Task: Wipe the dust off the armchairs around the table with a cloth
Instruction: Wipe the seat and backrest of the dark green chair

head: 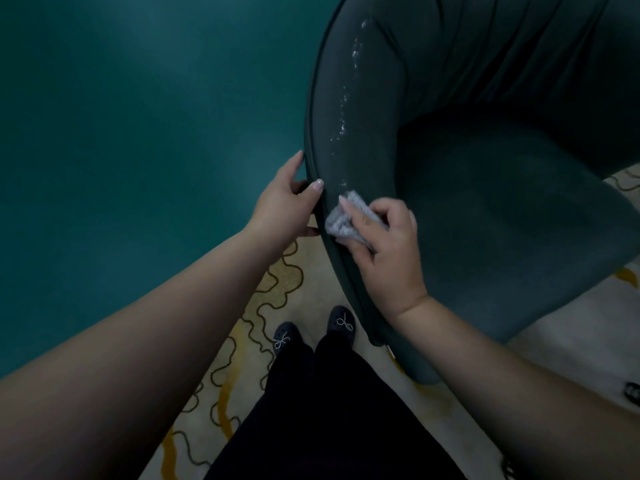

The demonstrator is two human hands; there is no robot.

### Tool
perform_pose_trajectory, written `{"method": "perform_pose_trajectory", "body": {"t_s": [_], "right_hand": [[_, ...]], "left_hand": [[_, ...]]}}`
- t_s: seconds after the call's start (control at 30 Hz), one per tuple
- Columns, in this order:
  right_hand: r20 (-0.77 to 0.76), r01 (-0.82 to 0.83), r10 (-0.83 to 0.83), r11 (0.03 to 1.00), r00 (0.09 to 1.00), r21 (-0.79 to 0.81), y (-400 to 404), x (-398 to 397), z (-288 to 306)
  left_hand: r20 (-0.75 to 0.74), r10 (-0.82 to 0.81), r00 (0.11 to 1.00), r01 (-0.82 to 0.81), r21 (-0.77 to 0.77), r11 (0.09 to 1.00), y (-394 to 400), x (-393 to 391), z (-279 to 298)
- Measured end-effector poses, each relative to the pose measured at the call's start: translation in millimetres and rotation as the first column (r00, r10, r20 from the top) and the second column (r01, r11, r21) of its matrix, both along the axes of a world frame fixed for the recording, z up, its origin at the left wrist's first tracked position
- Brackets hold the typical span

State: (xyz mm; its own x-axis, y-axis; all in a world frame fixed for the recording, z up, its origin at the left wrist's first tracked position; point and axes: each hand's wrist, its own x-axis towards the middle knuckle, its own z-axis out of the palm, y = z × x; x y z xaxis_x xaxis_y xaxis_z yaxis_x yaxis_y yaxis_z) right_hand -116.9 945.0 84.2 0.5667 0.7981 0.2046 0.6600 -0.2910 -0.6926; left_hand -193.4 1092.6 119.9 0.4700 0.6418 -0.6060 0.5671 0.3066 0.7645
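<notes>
**Cloth on the armrest**

On the near end of the dark green armchair's (485, 209) left arm, the right hand (384, 251) clamps a bunched grey cloth (341, 221), its long axis slanting up-right across the arm. Left hand (282, 206) grips the arm's outer edge, thumb on top. White specks (346, 98) trail up the armrest.

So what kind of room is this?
Probably a hotel or banquet dining room: a padded dark green armchair, patterned carpet, and a large teal tablecloth.
</notes>
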Motion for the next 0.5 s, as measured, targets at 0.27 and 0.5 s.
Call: {"method": "perform_pose_trajectory", "body": {"t_s": [0.27, 0.5], "right_hand": [[-0.028, -0.005, 0.004, 1.000, 1.000, -0.030, 29.2, 16.9, 4.6], [-0.049, -0.068, 0.067, 0.997, 0.997, -0.026, -2.7, 5.6, 3.4]], "left_hand": [[0.017, 0.013, 1.000, -0.013, -0.036, 0.999, 11.4, 6.5, -0.2], [0.069, 0.049, 0.996, -0.043, -0.091, 0.995, 18.5, 9.2, -5.7]]}}
